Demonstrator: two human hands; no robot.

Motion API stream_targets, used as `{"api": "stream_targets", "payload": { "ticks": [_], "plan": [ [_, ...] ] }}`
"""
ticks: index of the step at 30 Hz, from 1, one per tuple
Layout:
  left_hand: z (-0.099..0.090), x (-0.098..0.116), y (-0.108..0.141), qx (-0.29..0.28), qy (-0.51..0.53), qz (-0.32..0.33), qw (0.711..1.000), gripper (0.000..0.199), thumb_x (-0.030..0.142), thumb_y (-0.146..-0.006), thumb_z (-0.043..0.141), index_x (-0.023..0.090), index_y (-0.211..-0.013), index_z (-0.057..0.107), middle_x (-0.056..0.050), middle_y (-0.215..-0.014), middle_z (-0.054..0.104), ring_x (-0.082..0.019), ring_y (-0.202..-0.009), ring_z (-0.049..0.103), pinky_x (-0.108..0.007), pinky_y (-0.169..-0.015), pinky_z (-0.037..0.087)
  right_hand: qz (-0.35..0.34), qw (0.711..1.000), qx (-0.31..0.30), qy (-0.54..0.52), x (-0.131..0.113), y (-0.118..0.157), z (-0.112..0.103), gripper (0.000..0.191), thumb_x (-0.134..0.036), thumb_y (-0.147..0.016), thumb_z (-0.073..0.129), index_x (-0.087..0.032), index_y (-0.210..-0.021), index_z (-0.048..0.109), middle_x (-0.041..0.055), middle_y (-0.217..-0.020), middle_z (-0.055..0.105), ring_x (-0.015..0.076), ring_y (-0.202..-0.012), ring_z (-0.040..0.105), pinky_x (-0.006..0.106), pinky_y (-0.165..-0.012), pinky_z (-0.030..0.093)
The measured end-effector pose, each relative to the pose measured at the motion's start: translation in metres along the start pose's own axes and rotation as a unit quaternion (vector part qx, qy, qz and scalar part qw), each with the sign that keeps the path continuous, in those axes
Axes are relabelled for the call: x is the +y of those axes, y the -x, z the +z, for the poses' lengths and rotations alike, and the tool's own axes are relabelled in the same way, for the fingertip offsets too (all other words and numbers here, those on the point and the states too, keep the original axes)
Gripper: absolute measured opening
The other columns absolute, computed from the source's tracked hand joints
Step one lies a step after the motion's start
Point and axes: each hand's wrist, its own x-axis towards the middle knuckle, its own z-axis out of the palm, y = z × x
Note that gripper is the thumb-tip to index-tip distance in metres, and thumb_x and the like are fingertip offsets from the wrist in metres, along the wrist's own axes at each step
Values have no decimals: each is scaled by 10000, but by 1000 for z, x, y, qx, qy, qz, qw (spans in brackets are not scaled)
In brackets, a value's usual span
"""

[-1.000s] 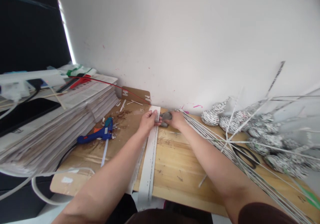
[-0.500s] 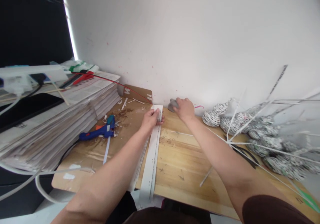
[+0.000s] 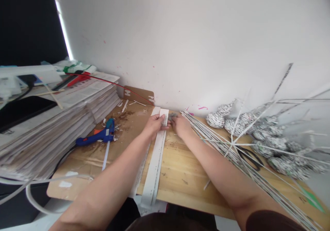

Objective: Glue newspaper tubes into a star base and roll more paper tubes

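Note:
A long white paper strip with dark print along it runs from the wall side of the wooden table to its front edge. My left hand pinches the strip near its far end. Another white strip lies partly beneath it. Just right of the strip, my right hand is closed on a small grey lump, blurred and close to the left fingertips. A bundle of thin paper rods lies behind and beyond the right forearm.
A blue glue gun lies on the stained cardboard at left, beside a tall newspaper stack. At right are several woven paper shapes, a star of white rods and black-handled scissors.
My right hand has moved left and nearer with the grey lump, closer to my left hand. The bundle of rods now shows where it was not visible before. The view has shifted slightly.

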Motion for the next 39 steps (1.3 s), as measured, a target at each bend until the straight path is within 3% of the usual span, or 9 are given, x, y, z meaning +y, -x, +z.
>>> {"api": "stream_targets", "payload": {
  "ticks": [7,14,21,26,28,31,34,37,39],
  "plan": [
    [-2,1,2,-1,-6,-24,1000,188,269,-866,613,91,-876,671,-100,-739,704,-144,-516,654,-239,-451,547,13,999,31,-42,8,2,-1,371,-504,-903,486,-238,-1007,723,54,-935,730,207,-862,653,269,-708,432],
    [-5,0,-5,30,12,-6,999,193,281,-896,573,107,-890,655,-81,-736,703,-120,-518,649,-203,-467,537,-4,999,45,-28,17,2,-9,441,-422,-989,321,-219,-1116,691,87,-1034,686,207,-981,592,283,-857,393],
    [0,2,3,-33,11,-54,998,219,254,-921,522,86,-913,662,-113,-741,714,-157,-546,672,-244,-475,561,19,1000,-1,7,5,-6,14,510,-507,-925,428,-272,-1373,498,162,-1273,547,352,-1194,443,461,-938,352],
    [0,0,6,-75,15,-72,994,126,177,-875,587,87,-902,671,-132,-783,728,-166,-603,696,-256,-548,590,30,1000,-10,0,5,1,4,703,-457,-835,587,-185,-1449,380,193,-1374,480,382,-1250,403,508,-983,323],
    [0,-1,6,-89,16,-75,993,107,163,-850,620,87,-889,684,-138,-808,731,-166,-614,699,-253,-556,593,32,998,22,-43,9,11,-5,543,-417,-900,493,-158,-1377,479,186,-1350,515,358,-1259,411,491,-1005,313],
    [-1,-3,5,-107,17,-80,991,102,155,-842,629,86,-863,701,-146,-847,732,-167,-646,705,-239,-566,594,37,987,42,-153,17,29,-17,461,-478,-952,367,-174,-997,711,127,-976,703,283,-1002,604,406,-886,432],
    [1,-5,8,-128,12,-96,987,109,147,-842,627,91,-881,712,-144,-882,733,-172,-686,715,-224,-593,595,73,938,16,-337,23,47,-20,504,-600,-882,441,-187,-751,699,73,-714,692,206,-671,636,335,-660,496],
    [4,-8,12,-152,-2,-114,982,132,157,-848,622,97,-924,712,-139,-895,734,-174,-703,719,-225,-619,595,119,827,6,-549,25,60,-15,418,-571,-797,589,-173,-681,646,66,-720,681,158,-587,615,271,-540,461],
    [5,-10,14,-174,-9,-117,978,150,180,-859,614,97,-936,712,-142,-896,736,-176,-718,719,-230,-635,594,139,790,2,-597,25,65,-11,390,-539,-776,626,-158,-698,638,62,-722,672,144,-590,614,221,-467,387]
  ]
}}
